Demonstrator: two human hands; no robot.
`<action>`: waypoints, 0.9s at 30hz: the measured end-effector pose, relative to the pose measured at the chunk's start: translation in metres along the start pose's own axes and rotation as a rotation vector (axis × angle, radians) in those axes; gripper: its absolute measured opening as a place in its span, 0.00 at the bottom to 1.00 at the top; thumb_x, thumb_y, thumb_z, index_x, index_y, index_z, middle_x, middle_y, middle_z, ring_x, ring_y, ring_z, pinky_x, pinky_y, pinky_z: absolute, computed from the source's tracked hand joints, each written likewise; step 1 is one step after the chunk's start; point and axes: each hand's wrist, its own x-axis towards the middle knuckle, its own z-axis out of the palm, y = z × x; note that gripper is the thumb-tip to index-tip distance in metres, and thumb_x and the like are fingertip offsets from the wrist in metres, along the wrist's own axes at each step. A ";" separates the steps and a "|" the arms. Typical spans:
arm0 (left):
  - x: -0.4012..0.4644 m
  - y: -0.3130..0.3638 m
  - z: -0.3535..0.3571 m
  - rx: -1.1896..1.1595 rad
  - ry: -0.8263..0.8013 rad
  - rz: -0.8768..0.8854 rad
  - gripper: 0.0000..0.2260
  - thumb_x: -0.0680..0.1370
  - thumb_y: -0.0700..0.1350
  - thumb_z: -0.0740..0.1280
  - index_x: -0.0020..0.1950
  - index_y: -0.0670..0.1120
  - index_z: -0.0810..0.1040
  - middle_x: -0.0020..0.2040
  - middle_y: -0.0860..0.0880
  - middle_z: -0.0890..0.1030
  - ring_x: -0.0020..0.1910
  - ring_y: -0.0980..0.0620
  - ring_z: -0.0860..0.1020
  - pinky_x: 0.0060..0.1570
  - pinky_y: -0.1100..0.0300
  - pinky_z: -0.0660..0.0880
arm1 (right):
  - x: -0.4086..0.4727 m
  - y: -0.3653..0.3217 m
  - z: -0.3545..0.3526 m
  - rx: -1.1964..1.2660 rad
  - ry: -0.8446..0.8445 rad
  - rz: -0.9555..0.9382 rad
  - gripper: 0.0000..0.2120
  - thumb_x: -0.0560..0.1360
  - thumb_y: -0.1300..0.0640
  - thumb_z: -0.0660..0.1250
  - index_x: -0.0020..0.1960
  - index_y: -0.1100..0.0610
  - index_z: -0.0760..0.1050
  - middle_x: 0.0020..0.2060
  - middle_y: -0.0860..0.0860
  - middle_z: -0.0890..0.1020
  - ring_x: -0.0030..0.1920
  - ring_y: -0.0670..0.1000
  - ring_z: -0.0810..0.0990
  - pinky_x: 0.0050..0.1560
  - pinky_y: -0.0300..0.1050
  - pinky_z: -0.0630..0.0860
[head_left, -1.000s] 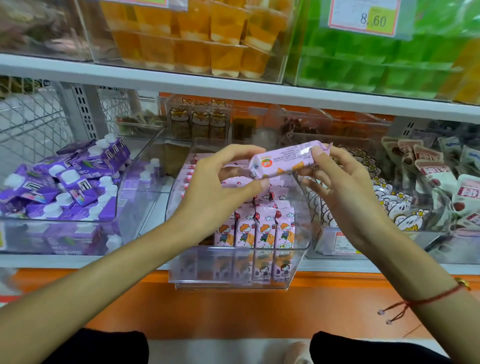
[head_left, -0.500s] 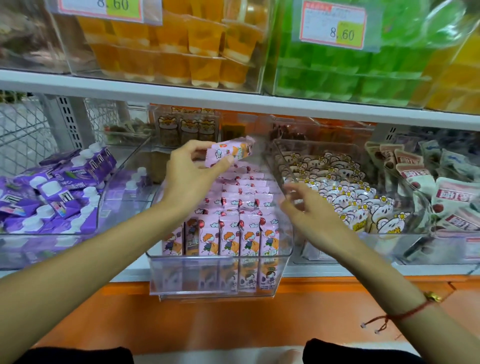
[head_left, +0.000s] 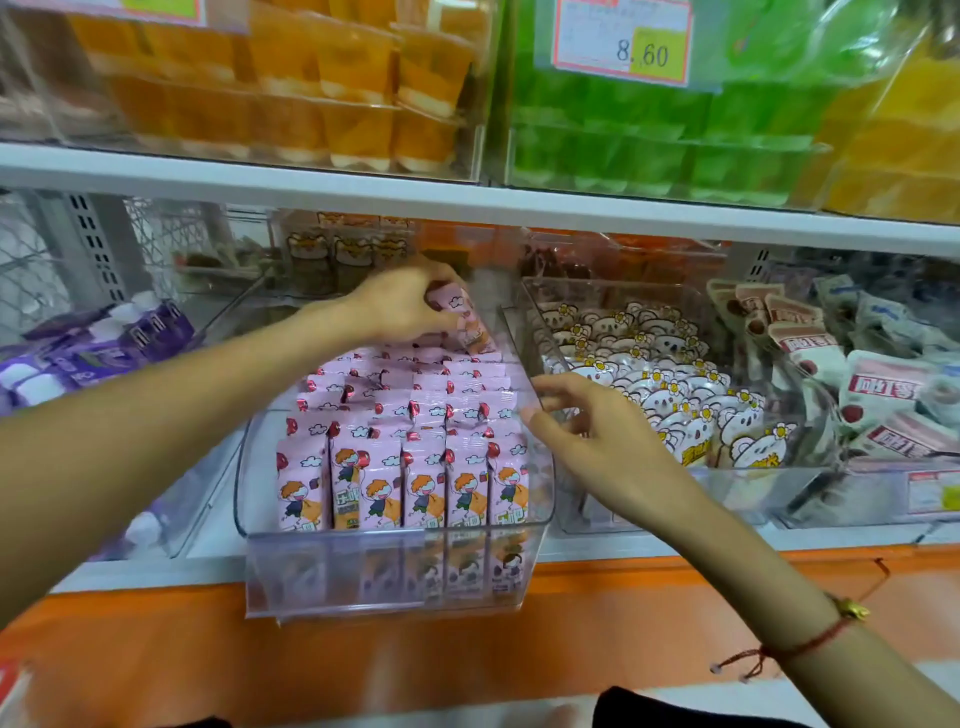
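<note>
Left hand (head_left: 400, 304) pinches pink pack (head_left: 467, 325) at clear bin (head_left: 260, 462) back edge — slot it upright behind packed rows (head_left: 415, 400); right hand (head_left: 587, 431) loose, empty, by right wall — steady bin

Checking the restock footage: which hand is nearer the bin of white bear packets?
Right. The right hand is beside the bear-packet bin, at its left wall; the left hand grips a pink packet at the back of the neighbouring bin.
</note>
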 end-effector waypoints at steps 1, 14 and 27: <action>0.008 0.002 -0.003 0.013 -0.052 0.006 0.17 0.76 0.48 0.70 0.62 0.41 0.76 0.59 0.41 0.79 0.56 0.42 0.77 0.50 0.56 0.71 | 0.001 0.000 0.000 0.008 0.001 -0.006 0.16 0.78 0.51 0.65 0.64 0.53 0.74 0.46 0.42 0.79 0.31 0.36 0.77 0.38 0.34 0.72; 0.030 -0.006 0.063 0.098 -0.037 -0.100 0.14 0.78 0.53 0.66 0.57 0.46 0.78 0.55 0.47 0.79 0.50 0.49 0.77 0.51 0.55 0.76 | 0.000 0.004 0.003 -0.014 0.075 -0.068 0.13 0.76 0.50 0.66 0.60 0.49 0.73 0.44 0.42 0.80 0.36 0.40 0.78 0.44 0.47 0.78; 0.030 0.009 0.043 0.146 -0.256 -0.006 0.13 0.78 0.50 0.66 0.58 0.44 0.81 0.56 0.46 0.82 0.53 0.47 0.79 0.55 0.54 0.76 | -0.002 0.001 0.001 -0.069 0.056 -0.094 0.13 0.76 0.48 0.65 0.59 0.48 0.72 0.45 0.43 0.80 0.38 0.41 0.78 0.44 0.50 0.78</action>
